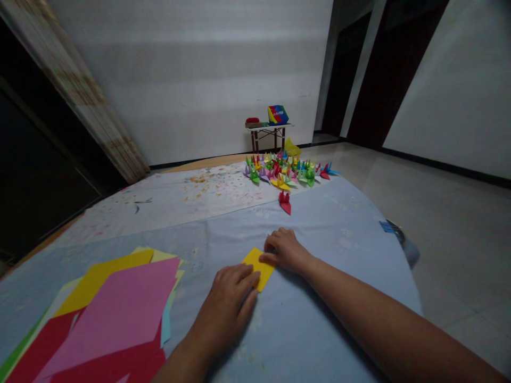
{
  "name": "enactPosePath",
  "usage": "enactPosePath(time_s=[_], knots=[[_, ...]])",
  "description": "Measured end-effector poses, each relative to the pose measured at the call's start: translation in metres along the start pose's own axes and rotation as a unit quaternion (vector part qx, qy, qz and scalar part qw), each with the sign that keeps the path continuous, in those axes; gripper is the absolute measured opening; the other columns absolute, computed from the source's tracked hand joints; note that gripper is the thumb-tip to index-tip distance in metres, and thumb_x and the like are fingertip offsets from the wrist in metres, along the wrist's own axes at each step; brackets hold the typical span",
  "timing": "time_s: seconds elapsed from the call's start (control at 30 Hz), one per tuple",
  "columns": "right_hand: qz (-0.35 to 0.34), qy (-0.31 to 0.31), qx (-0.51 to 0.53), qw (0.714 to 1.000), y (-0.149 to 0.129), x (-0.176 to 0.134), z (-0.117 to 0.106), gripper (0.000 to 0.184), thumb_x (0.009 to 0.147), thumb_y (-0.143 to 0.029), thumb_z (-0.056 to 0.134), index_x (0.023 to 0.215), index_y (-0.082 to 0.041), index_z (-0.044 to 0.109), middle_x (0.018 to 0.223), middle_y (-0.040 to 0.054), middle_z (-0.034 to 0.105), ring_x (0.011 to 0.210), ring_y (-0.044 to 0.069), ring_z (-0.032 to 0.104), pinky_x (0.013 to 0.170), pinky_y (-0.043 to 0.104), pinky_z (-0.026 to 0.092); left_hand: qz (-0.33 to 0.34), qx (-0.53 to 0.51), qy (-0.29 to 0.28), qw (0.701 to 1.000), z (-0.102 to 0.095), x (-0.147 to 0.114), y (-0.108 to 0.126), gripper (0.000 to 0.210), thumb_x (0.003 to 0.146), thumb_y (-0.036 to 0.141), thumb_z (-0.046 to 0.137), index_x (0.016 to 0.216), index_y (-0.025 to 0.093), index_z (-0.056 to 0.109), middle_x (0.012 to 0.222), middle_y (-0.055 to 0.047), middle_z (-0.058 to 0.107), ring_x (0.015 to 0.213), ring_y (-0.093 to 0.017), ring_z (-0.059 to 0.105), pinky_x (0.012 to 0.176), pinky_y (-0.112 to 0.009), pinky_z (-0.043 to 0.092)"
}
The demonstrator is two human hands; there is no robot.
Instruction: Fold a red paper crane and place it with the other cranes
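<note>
A small piece of folded yellow paper (255, 258) lies on the light blue tablecloth in front of me, turned so that a corner points away. My left hand (227, 303) presses its fingertips on the paper's near left side, holding it against the table. My right hand (288, 252) has its fingers curled, with the thumb on the right edge of the same paper. What lies under the right fingers is hidden. Beyond the hands stands a single red paper crane (285, 202).
Several loose coloured sheets, topped by a pink sheet (131, 298), lie at the left. A crowd of folded paper cranes (279, 171) stands at the table's far side. Behind it, a small table (271, 127) carries a colourful box (278, 114). The round table's edge curves at right.
</note>
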State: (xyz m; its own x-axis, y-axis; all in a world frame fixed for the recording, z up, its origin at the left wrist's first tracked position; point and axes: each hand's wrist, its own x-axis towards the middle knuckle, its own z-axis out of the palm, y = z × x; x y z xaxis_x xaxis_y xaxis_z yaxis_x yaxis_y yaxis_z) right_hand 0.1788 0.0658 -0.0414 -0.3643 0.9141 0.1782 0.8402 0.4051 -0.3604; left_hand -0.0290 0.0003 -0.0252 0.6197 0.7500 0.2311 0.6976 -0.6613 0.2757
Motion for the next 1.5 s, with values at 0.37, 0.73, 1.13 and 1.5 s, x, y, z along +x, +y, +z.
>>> enactPosePath(time_s=[0.37,0.73,1.13,1.5], knots=[[-0.053,0.018,0.011,0.998,-0.005,-0.011,-0.01,0.016,0.084,-0.033,0.055,0.086,-0.019,0.062,0.087,0.0052,0.06,0.088,0.018,0.046,0.075,0.031,0.029,-0.036,0.034,-0.007,0.999,0.011,0.001,-0.003,0.033,0.086,0.027,0.045,0.117,0.027,0.054,0.12,-0.008,0.055,0.111,-0.024,0.047,0.095,-0.047,0.038],[-0.105,-0.014,0.037,0.994,-0.01,-0.016,-0.009,0.017,0.08,-0.031,0.059,0.095,-0.023,0.064,0.097,0.0061,0.057,0.094,0.02,0.046,0.08,0.034,0.032,-0.07,0.008,0.047,0.996,0.006,-0.001,-0.009,0.027,0.082,0.027,0.053,0.109,0.026,0.058,0.106,-0.005,0.058,0.1,-0.022,0.05,0.089,-0.041,0.039],[-0.194,-0.04,0.067,0.978,-0.022,-0.02,-0.013,0.015,0.081,-0.024,0.054,0.091,-0.021,0.065,0.091,0.0049,0.061,0.088,0.017,0.049,0.08,0.032,0.034,-0.035,-0.018,0.056,0.998,0.001,0.001,-0.016,0.022,0.086,0.029,0.048,0.102,0.027,0.064,0.104,-0.004,0.064,0.098,-0.02,0.055,0.089,-0.04,0.042],[-0.189,-0.052,0.072,0.978,-0.028,-0.022,-0.01,0.031,0.076,-0.046,0.06,0.091,-0.019,0.065,0.09,0.007,0.059,0.086,0.018,0.051,0.077,0.03,0.037,-0.037,-0.074,0.029,0.996,-0.005,0.004,-0.015,0.022,0.088,0.026,0.045,0.102,0.025,0.062,0.1,-0.003,0.064,0.095,-0.019,0.055,0.086,-0.038,0.044]])
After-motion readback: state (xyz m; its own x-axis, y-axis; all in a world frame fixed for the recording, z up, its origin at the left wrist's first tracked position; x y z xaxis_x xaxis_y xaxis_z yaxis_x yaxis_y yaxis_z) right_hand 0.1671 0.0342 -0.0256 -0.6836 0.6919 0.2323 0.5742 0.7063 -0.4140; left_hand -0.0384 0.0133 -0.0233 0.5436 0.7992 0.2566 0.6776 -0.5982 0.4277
